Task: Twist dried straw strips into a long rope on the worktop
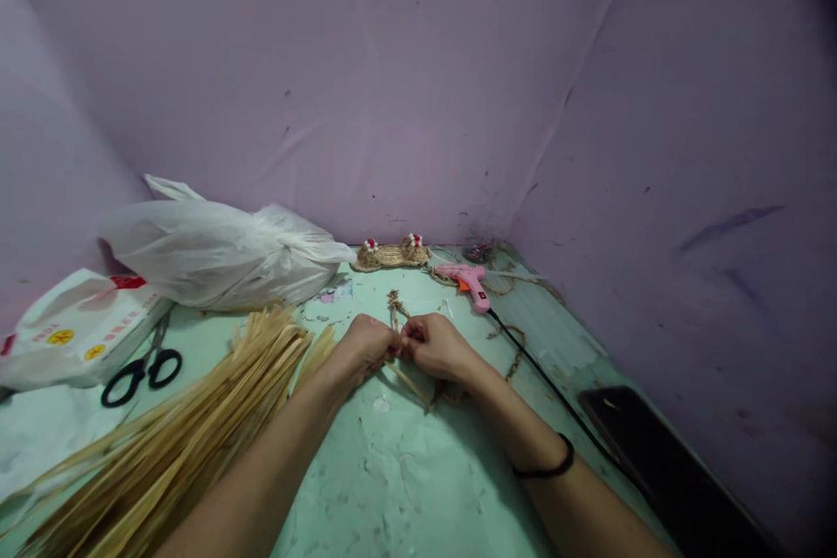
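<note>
My left hand (367,345) and my right hand (437,347) meet over the middle of the table, fingers closed in a pinch. Between them they grip a thin twisted straw cord (394,303), whose knotted end points away toward the wall. A loose straw strand (409,384) trails below the fingers toward me. The exact spot where the fingertips press the cord is hidden. Beside my left forearm lies a thick bundle of dried straw strips (196,410). More twisted cord (516,344) curls on the table to the right of my right hand.
A pink glue gun (474,279) with a black cable lies at the back right. Woven straw slippers (396,256) rest against the wall. At left are a white plastic bag (228,253), black-handled scissors (145,369) and a printed box (98,327). A dark phone (654,445) lies right.
</note>
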Demonstrator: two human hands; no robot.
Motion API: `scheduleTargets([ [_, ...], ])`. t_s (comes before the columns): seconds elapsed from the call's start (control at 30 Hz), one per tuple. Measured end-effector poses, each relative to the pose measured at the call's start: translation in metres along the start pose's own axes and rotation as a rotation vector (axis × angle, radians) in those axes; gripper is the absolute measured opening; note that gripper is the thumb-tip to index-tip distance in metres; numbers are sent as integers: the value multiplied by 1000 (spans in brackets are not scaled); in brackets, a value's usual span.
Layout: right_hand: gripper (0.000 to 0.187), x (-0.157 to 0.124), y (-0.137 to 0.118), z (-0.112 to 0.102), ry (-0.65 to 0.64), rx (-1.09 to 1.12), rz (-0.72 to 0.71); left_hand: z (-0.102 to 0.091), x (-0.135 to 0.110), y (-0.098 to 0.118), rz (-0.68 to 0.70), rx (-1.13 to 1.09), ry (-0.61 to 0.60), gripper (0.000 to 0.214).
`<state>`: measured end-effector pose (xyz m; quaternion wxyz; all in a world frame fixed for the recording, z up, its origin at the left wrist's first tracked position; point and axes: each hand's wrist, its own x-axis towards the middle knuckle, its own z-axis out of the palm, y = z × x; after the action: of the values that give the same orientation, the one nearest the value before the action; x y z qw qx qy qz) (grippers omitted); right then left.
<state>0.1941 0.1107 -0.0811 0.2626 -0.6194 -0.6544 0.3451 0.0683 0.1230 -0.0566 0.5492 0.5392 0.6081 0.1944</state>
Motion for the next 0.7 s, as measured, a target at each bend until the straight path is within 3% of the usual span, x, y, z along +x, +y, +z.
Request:
scheduleTargets([
  [0.1, 8, -3, -6, -3, -33, 132, 164, 2, 3, -3, 26, 63, 60, 15],
  [0.23, 18, -6, -15, -17, -286, 564, 399, -3, 5, -4, 48, 44, 14, 15],
  [0.33, 18, -4, -16, -28, -418, 654, 457, -7, 3, -3, 57, 7, -12, 14],
  [0.57, 8, 5, -24, -25, -231, 510, 529, -12, -1, -1, 68, -117, -66, 11],
  [0.7, 6, 3, -27, -25, -238, 556, 540, -15, 2, -3, 36, -169, -106, 4],
])
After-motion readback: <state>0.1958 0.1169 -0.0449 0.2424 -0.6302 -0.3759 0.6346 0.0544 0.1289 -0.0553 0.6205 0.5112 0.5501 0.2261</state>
